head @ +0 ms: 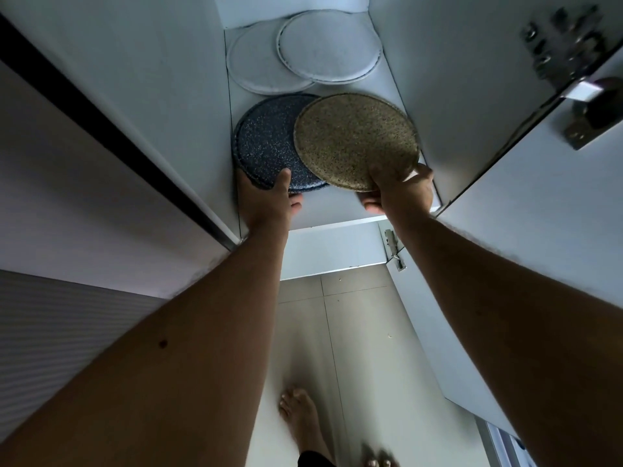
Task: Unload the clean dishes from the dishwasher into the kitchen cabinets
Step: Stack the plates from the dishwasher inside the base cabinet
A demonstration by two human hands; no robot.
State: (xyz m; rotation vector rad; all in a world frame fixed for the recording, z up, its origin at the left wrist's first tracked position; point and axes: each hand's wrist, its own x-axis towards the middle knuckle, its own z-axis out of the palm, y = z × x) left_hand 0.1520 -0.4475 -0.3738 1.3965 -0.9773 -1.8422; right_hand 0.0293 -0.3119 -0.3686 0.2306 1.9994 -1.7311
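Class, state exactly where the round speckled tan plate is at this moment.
The round speckled tan plate is in the right hand, at the cabinet shelf's front right, overlapping the dark blue speckled plate gripped by the left hand.

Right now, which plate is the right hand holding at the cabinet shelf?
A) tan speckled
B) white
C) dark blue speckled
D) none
A: the right hand grips the near edge of the tan speckled plate, which overlaps the dark blue speckled plate held by the left hand.
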